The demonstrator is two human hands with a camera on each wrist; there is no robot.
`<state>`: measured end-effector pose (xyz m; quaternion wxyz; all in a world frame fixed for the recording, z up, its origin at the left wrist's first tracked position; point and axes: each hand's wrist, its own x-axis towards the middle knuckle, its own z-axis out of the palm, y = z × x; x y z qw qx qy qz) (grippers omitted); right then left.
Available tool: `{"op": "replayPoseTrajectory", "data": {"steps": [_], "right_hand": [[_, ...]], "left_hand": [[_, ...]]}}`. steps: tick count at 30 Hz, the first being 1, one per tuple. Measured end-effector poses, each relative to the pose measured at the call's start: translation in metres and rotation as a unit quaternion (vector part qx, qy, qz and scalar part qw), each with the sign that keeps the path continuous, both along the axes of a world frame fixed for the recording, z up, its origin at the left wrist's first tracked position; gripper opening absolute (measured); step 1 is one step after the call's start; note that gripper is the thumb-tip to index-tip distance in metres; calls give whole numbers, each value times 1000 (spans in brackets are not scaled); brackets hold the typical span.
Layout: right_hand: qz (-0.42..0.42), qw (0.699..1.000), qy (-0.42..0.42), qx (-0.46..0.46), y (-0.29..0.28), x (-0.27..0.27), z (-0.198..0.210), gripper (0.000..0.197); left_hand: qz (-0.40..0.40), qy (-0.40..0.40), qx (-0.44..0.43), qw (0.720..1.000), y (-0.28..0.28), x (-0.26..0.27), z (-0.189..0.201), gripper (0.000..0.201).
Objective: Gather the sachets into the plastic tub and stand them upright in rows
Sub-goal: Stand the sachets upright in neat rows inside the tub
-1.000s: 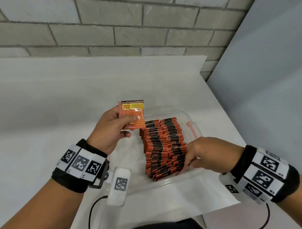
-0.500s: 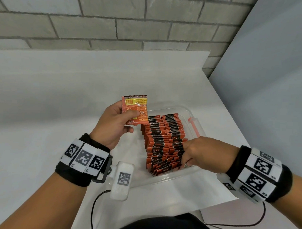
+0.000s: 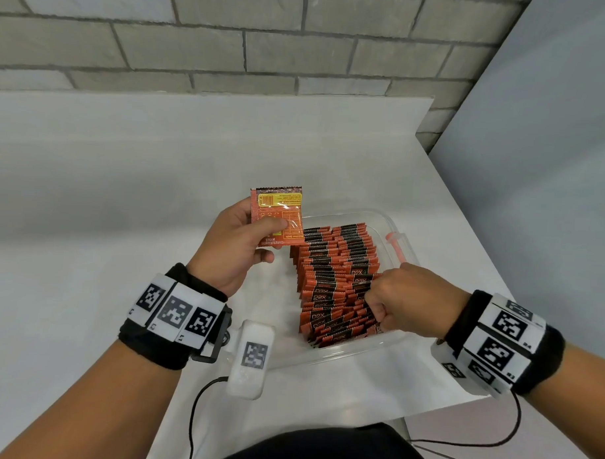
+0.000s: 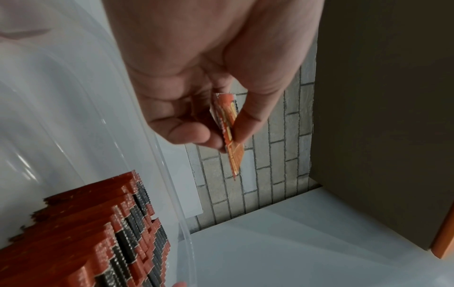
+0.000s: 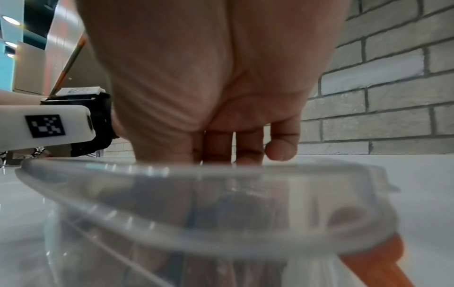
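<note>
A clear plastic tub sits at the table's near right corner, with two rows of red-and-black sachets standing on edge inside. My left hand holds an orange sachet upright above the tub's far left corner, pinched between thumb and fingers; the left wrist view shows this sachet edge-on. My right hand is curled into the right row near its front, thumb and fingers gripping a bunch of sachets. In the right wrist view its fingers reach down past the tub rim, which hides their tips.
An orange latch sticks out on the tub's right side. The white table runs back to a grey brick wall, and its right edge lies just beyond the tub. Cables hang from both wrist units.
My right hand has slid from the tub's near right corner further into the right row of sachets. The left hand still holds its sachet above the tub.
</note>
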<state>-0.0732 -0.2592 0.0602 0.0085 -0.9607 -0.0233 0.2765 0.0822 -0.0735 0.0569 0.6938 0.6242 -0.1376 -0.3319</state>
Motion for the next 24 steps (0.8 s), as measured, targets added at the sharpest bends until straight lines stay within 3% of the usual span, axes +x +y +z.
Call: {"op": "replayPoseTrajectory", "data": {"steps": [5,20,22,24], "right_hand": [[-34,999,14,33,-3,1,3,6],[-59,995,46,71,-6,0,4,7],[-93,988,23,123,-9,1,12,8],[-142,969,-65,190,-9,7,27,16]], "left_hand": [[-3,0,-2,1000,1,1,0,18],[-29,20,5,999,-8,0,-1,18],[-43,27,14,999,-10,-1,1,17],[-63,34,22,997,-11,-2,5,17]]}}
